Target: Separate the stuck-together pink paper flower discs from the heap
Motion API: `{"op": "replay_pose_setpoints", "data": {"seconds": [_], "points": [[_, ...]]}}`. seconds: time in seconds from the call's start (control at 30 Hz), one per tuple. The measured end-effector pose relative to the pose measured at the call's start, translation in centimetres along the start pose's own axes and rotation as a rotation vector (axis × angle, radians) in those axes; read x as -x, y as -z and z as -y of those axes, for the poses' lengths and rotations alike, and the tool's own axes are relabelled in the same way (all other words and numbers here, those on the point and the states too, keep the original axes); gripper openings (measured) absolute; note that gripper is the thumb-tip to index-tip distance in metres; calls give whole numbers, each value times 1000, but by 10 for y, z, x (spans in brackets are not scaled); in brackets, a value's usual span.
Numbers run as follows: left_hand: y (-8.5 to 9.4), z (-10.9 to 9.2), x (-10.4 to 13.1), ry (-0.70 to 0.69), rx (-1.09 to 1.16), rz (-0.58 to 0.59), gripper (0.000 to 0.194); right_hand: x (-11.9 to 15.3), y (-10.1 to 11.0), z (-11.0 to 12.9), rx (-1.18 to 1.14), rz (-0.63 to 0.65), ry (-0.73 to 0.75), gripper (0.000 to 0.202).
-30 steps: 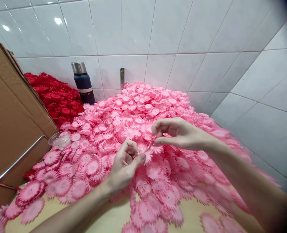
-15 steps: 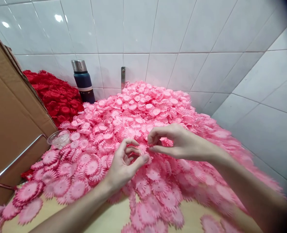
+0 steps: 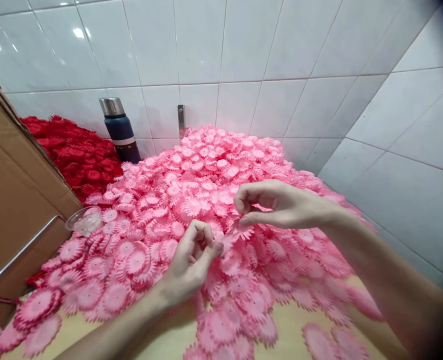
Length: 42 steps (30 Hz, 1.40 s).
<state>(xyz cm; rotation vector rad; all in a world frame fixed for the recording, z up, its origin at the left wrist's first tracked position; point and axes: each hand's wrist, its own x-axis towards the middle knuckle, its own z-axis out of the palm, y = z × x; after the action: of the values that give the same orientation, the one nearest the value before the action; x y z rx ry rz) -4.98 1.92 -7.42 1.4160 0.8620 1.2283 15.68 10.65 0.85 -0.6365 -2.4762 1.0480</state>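
Over a large heap of pink scalloped fabric discs (image 3: 240,285), both hands are raised near the middle of the view. My left hand (image 3: 195,260) is closed, thumb against the curled fingers, on something small and pale that I cannot make out. Up and to its right, my right hand (image 3: 277,204) pinches thumb to forefinger at the edge of something pink and thin, perhaps a disc, hard to tell from the heap behind. A short gap separates the two hands.
A dark blue bottle (image 3: 121,131) with a steel cap stands behind, beside a red disc heap (image 3: 79,155). A clear plastic cup (image 3: 84,221) sits at the left, near a cardboard box (image 3: 22,190) with a metal wire (image 3: 22,255). Tiled walls enclose the back and right.
My right hand has moved up and slightly right, away from my left hand. The left fingers have closed more tightly. The view has shifted a little, so the background sits further left.
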Motion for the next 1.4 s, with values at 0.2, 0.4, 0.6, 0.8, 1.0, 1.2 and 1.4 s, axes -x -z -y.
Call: {"op": "replay_pose_setpoints", "data": {"seconds": [0.2,0.4,0.6,0.8,1.0,1.2,1.4], "points": [[0,-6,-3,66,174,138,22,4,6,3,-27,69,1,17],[6,-7,-3,73,228,224,13,7,5,8,1,99,-30,14],[10,-2,-2,53,64,63,11,0,-15,21,143,39,-9,8],[4,1,-4,63,22,-6,21,-4,-28,27,216,116,-16,10],[4,6,-5,33,40,-100,18,-8,-35,29,337,101,-132,10],[-3,0,0,-59,-53,-117,15,-6,-22,16,113,135,-32,7],[-11,-4,1,-219,-104,-194,14,-4,-12,8,44,103,109,11]]}}
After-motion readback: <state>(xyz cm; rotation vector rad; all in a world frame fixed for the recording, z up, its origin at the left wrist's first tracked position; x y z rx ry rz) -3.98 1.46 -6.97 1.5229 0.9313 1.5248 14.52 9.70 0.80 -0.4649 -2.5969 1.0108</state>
